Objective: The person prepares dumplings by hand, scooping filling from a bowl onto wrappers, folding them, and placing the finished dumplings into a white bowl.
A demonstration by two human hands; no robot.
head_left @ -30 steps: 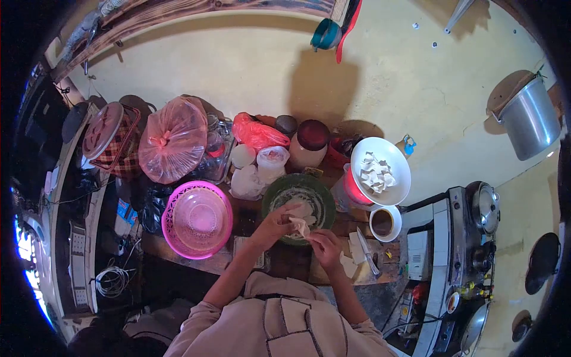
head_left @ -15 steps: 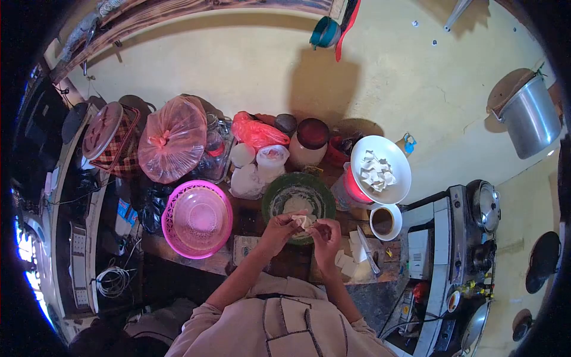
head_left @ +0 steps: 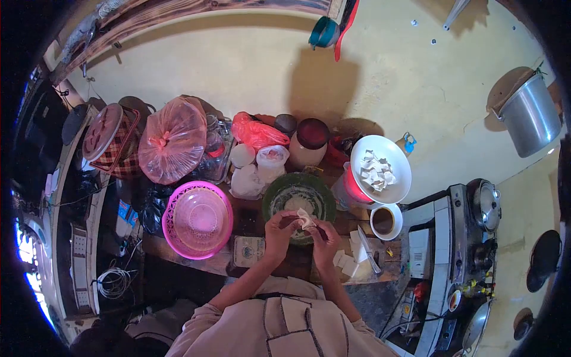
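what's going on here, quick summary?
A person holds a small pale piece of dough between both hands, left hand and right hand, pinching it just over a green bowl. A white plate to the right carries more folded pale pieces. More pale squares and a knife lie on the board by the right hand. A pink basket sits to the left.
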